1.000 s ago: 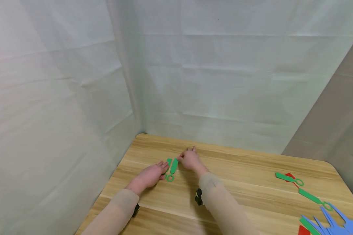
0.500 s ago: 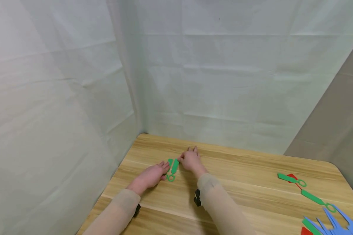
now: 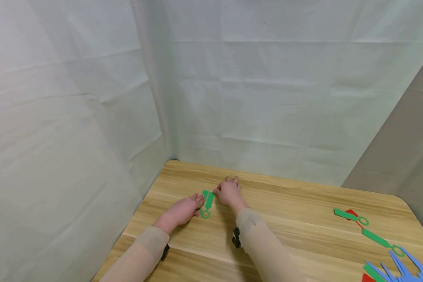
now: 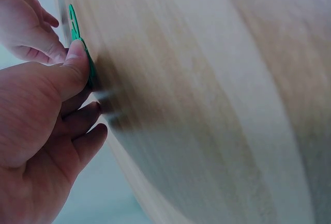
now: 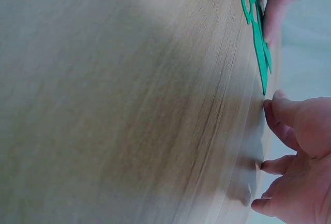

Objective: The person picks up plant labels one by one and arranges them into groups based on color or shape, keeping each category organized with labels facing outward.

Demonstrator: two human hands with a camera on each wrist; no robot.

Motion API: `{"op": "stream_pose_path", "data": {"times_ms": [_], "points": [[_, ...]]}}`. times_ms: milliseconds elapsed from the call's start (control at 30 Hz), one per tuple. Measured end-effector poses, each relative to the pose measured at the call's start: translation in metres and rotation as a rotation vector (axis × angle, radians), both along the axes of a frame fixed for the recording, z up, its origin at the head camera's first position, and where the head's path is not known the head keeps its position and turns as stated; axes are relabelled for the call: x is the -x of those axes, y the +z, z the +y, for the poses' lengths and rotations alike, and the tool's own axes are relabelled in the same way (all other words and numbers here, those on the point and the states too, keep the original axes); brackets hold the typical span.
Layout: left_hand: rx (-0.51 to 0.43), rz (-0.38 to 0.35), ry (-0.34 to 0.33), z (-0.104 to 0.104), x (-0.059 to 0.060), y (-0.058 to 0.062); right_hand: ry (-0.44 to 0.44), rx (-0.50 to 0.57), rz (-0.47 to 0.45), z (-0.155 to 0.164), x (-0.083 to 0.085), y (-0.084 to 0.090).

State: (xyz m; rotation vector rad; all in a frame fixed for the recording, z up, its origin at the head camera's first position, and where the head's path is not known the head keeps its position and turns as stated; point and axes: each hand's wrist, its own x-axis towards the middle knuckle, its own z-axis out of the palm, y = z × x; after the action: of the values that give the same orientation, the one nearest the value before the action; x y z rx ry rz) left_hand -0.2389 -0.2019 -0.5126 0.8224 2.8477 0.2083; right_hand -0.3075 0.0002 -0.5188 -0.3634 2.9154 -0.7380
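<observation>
Two green flat tags (image 3: 207,200) with a ring end lie side by side on the wooden table (image 3: 296,219), near its far left corner. My left hand (image 3: 197,199) lies on the table just left of them, and its thumb (image 4: 76,61) presses on the edge of a green tag (image 4: 83,53). My right hand (image 3: 221,190) rests fingers-down on the table just right of the tags' far tips. In the right wrist view its fingertips (image 5: 282,111) touch the wood beside the pointed end of the green tag (image 5: 257,35). Neither hand grips anything.
Two more green tags (image 3: 349,215) (image 3: 380,242), a red piece (image 3: 353,212) and several blue tags (image 3: 405,266) lie at the table's right side. White cloth walls (image 3: 91,117) close in the left and back edges.
</observation>
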Motion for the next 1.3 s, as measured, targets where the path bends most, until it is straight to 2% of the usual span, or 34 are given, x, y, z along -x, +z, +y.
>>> {"op": "stream_pose_path", "data": {"times_ms": [500, 733, 1033, 1300], "points": [[0.007, -0.006, 0.004, 0.0, 0.001, -0.003, -0.008, -0.003, -0.016, 0.001, -0.001, 0.001], [-0.032, -0.019, 0.05, -0.003, 0.001, -0.003, -0.003, 0.03, 0.003, 0.0, -0.001, 0.005], [0.016, 0.093, -0.027, -0.007, 0.001, -0.003, 0.005, 0.069, 0.023, 0.005, 0.003, 0.005], [-0.04, 0.077, -0.058, -0.008, 0.003, -0.003, -0.013, 0.08, 0.02, 0.015, 0.004, 0.003]]}}
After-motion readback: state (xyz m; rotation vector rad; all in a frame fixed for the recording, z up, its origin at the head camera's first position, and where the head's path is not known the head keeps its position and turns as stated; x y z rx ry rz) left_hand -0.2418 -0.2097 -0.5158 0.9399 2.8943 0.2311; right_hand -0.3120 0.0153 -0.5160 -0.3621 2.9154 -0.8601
